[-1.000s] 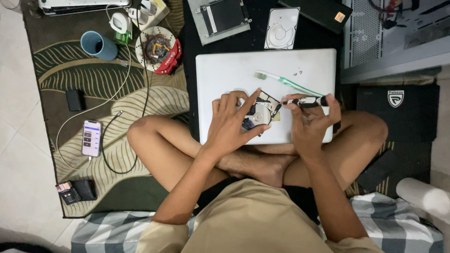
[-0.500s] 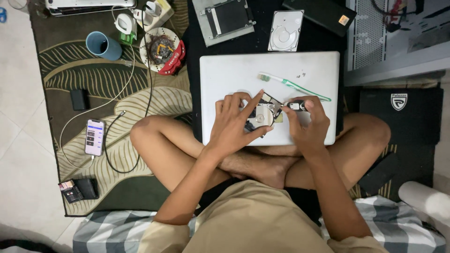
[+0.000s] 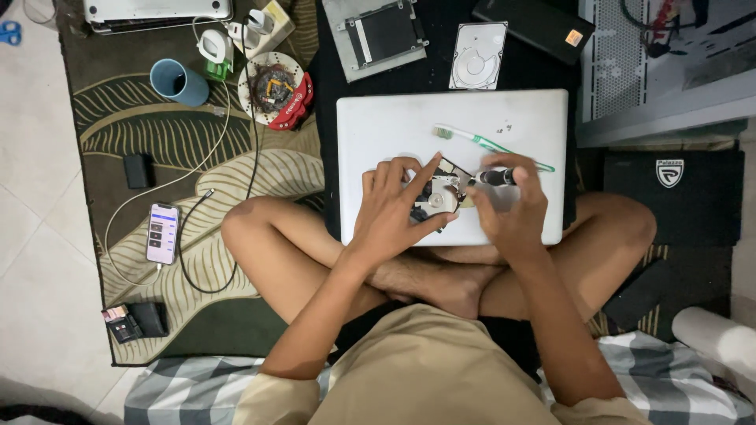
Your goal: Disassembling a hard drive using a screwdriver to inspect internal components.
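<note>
I sit cross-legged with a closed white laptop [image 3: 378, 126] in front of my legs. On its lid lies a small opened drive mechanism [image 3: 441, 193] of metal and black parts. My left hand [image 3: 394, 208] presses down on it, fingers spread over its left side. My right hand [image 3: 508, 208] grips a black-handled screwdriver [image 3: 492, 178], its tip at the mechanism's right edge. A green toothbrush [image 3: 492, 145] lies on the lid just beyond my right hand.
Behind the laptop lie a bare hard disk [image 3: 477, 55], a metal drive caddy [image 3: 378, 35] and a black case [image 3: 543, 27]. On the rug at left are a blue cup [image 3: 179, 82], a plate of small parts [image 3: 272, 86], a phone [image 3: 162, 233] on a cable and a wallet [image 3: 135, 321].
My right hand has drawn in toward the mechanism with the screwdriver, its handle now lying more level. My left hand stays pressed on the mechanism.
</note>
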